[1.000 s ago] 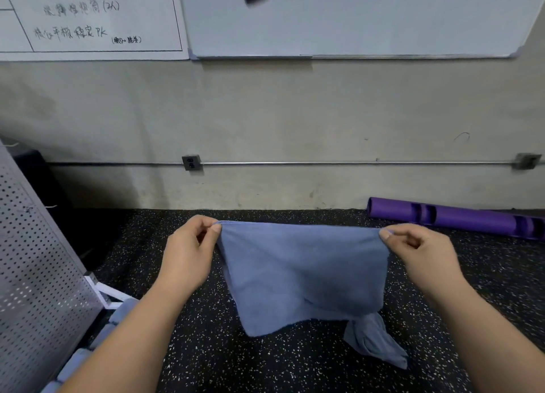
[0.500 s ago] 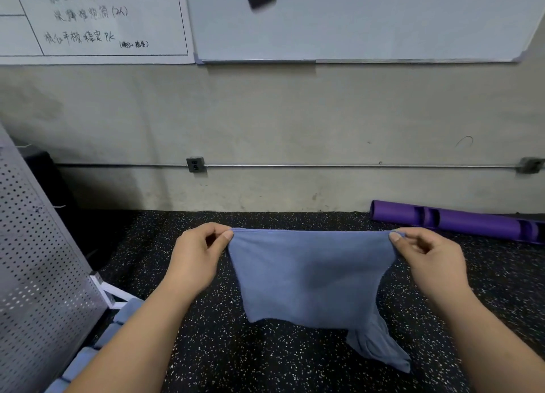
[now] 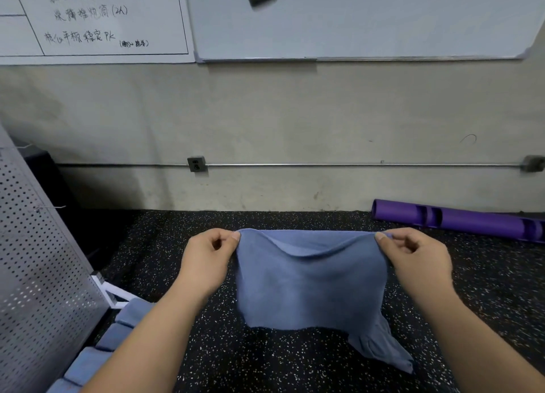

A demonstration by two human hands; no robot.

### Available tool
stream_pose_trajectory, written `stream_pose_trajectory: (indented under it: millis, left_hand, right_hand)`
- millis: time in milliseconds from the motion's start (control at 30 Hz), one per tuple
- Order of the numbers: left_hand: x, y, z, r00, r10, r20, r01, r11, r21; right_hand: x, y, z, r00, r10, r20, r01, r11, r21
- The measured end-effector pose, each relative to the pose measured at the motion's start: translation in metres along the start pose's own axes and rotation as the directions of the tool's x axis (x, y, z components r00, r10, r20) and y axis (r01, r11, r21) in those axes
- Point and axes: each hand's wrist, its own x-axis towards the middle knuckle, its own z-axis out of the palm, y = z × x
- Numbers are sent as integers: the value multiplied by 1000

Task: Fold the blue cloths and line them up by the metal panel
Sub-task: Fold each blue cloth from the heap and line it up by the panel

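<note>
Cloths (image 3: 88,363) folded, in a row along panel (image 3: 38,274) at near L. I see L hand (image 3: 203,263) & R hand (image 3: 415,260) each pinching a top corner of loose cloth (image 3: 309,286), held up over floor (image 3: 236,357), mid-frame. Purple roller (image 3: 460,220) by far wall (image 3: 295,112).

Two whiteboards (image 3: 368,21) (one handwritten on) were mounted on a grey wall (image 3: 295,112) crossed by a metal conduit (image 3: 354,165); a purple tube (image 3: 477,221) was laid on speckled black flooring (image 3: 265,363).
</note>
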Motion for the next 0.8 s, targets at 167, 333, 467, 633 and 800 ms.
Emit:
stream_pose_trajectory:
  millis: [167, 333, 467, 633, 800]
  left_hand:
    - [-5, 2, 18, 997, -62, 53, 67, 993, -99]
    - [3, -4, 0, 994, -92, -67, 84, 990, -109]
    - [2, -6, -9, 1000, 5, -12, -5, 997, 76]
    - [0, -2, -12, 990, 139, -17, -130, 958, 257]
    - [-2, 0, -10, 984, 175, -32, -158, 942, 297]
  right_hand:
    - [-7, -4, 13, 1000, 17, -5, -18, 998, -62]
    - [6, 7, -5, 986, 160, -56, -152, 981, 123]
    - [10, 11, -19, 992, 124, 17, -126, 984, 126]
    - [13, 11, -25, 995, 89, 41, -95, 980, 175]
    - [12, 7, -25, 994, 69, 82, -85, 971, 222]
